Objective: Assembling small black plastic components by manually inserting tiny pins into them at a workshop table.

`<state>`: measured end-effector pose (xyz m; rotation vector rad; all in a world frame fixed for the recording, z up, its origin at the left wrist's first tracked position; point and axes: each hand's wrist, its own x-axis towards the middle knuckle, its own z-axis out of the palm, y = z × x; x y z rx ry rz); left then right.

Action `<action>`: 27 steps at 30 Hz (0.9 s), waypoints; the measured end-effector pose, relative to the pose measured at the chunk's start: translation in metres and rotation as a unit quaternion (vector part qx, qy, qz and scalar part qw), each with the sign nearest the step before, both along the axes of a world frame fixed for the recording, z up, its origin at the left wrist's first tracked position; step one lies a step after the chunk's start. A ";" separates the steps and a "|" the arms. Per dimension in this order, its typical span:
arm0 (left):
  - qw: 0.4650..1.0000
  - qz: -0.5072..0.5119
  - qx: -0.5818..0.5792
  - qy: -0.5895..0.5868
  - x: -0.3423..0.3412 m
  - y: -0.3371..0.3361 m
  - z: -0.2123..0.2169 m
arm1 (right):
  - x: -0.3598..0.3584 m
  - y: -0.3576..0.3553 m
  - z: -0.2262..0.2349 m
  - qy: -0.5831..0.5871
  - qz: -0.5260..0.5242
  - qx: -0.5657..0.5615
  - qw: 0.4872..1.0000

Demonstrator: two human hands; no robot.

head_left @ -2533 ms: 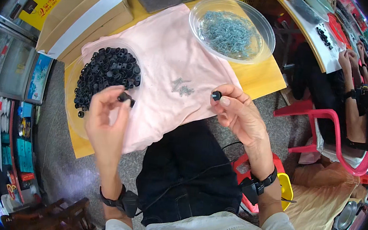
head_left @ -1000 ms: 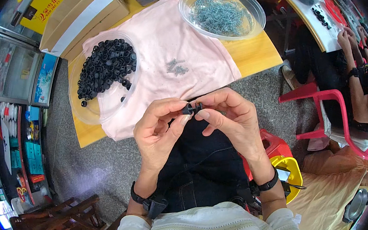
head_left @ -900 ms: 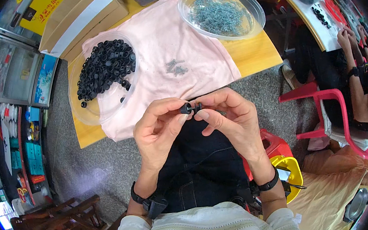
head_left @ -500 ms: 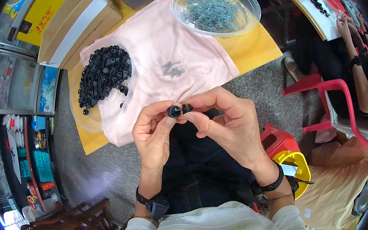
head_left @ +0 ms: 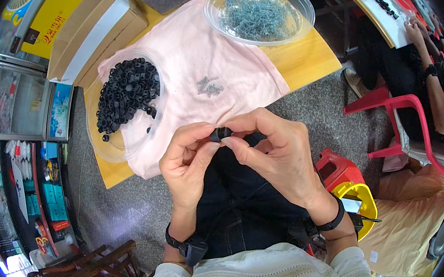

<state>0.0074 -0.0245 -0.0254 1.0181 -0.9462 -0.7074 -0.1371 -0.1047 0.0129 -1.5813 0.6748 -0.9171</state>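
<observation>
A small black round plastic piece (head_left: 221, 133) sits between my hands, just off the near edge of the table. The fingertips of my left hand (head_left: 187, 162) pinch its left end. From the other side, the thumb and index finger of my right hand (head_left: 282, 158) close on it. Whether it is one piece or two pressed together cannot be made out. Beyond the hands, a little heap of thin metal pins or screws (head_left: 209, 86) lies on the pink cloth (head_left: 182, 53). Many black cap-like pieces (head_left: 129, 93) fill much of a clear round tray (head_left: 115, 146) at left.
A clear bowl (head_left: 209, 17) of silvery metal pins (head_left: 256, 16) stands at the table's far side. An open cardboard box (head_left: 84, 32) is at far left. Right of me are a red-and-yellow plastic object (head_left: 364, 202), a pink stool (head_left: 421, 121) and another person's arm (head_left: 423, 49).
Two black pieces that showed apart at my fingertips are now together, looking like one. My right hand has shifted slightly nearer, and the view has moved a little.
</observation>
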 end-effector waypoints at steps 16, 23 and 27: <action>0.994 0.018 0.045 -0.096 0.004 -0.003 0.002 | -0.003 0.001 -0.013 0.014 -0.039 -0.149 0.988; 0.998 -0.019 0.035 -0.054 0.003 -0.007 -0.001 | 0.000 0.002 -0.020 -0.033 -0.013 -0.001 0.999; 0.999 -0.016 0.040 0.008 0.001 -0.006 0.000 | 0.003 0.004 -0.020 -0.034 -0.028 -0.046 0.998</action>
